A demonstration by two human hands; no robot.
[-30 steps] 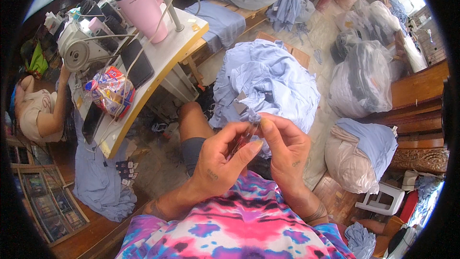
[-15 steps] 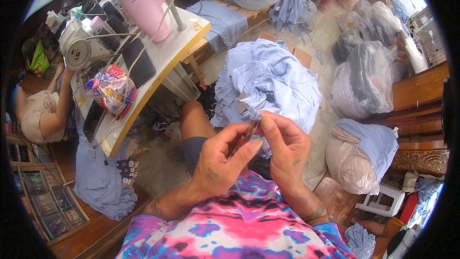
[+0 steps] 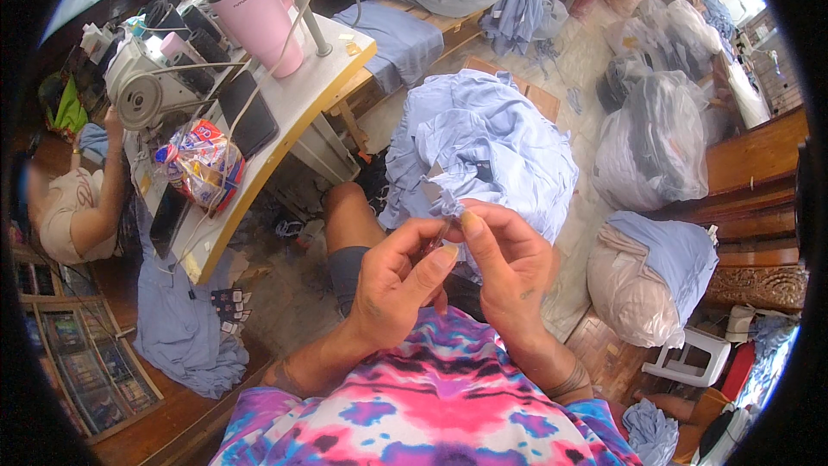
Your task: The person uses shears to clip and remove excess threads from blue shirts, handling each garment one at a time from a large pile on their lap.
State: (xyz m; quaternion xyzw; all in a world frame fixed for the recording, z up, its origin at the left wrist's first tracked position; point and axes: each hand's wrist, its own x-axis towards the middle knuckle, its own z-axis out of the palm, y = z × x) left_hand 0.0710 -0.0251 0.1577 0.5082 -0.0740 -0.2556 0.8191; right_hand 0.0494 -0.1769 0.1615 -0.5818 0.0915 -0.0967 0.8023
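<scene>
A big heap of light blue cloth garments (image 3: 513,138) lies in front of me, with a dark label (image 3: 477,171) and a grey tag on it. At its near edge my right hand (image 3: 509,272) pinches a bunched bit of the blue cloth (image 3: 447,204) between thumb and fingers. Close against it, my left hand (image 3: 397,280) is closed around a thin, shiny, reddish tool (image 3: 434,242), mostly hidden by the fingers; its kind is unclear. The two hands meet at the fingertips.
To the left stands a table (image 3: 259,185) with a sewing machine (image 3: 138,95), pink tumbler (image 3: 257,17), phone and bread bag (image 3: 203,164). Stuffed plastic bags (image 3: 651,147) and a white stool (image 3: 690,358) are at right. One person sits beyond the heap, another at far left.
Both hands have shifted slightly left, and the right wrist has turned a little. More bunched cloth shows above the fingertips; less of the reddish tool is visible.
</scene>
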